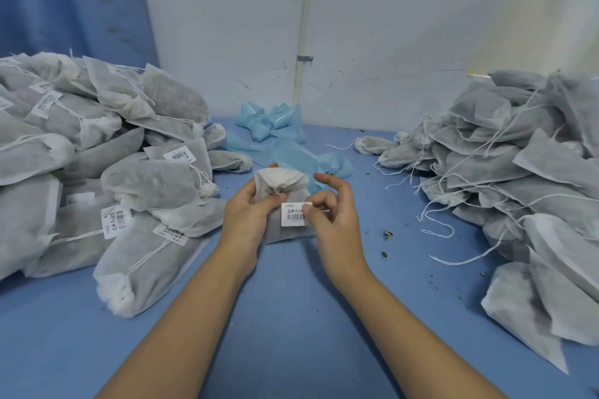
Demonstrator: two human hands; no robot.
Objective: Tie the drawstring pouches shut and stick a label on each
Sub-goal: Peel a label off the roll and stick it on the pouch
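The blue bench [291, 317] carries two big heaps of grey-white drawstring pouches. The labelled heap [81, 172] fills the left edge, with barcode stickers showing on many of the bags. The unlabelled heap [518, 188] lines the right edge, with loose white strings trailing off it toward the middle. At the far edge, against the wall, lies a tangle of pale blue backing strips [275, 136]. Both bare forearms reach in from the near edge to the middle of the bench. The left hand [246, 220] grips the gathered neck of one pouch [285, 233], its thumb pressed across the bunched top, so the pouch stands between the two hands; whether its lower edge rests on the bench I cannot tell. The right hand [334, 214], just right of the pouch, pinches the right end of a white barcode label [293, 214] that lies flat on the pouch's front. A few dark crumbs [388, 234] lie near the right heap.
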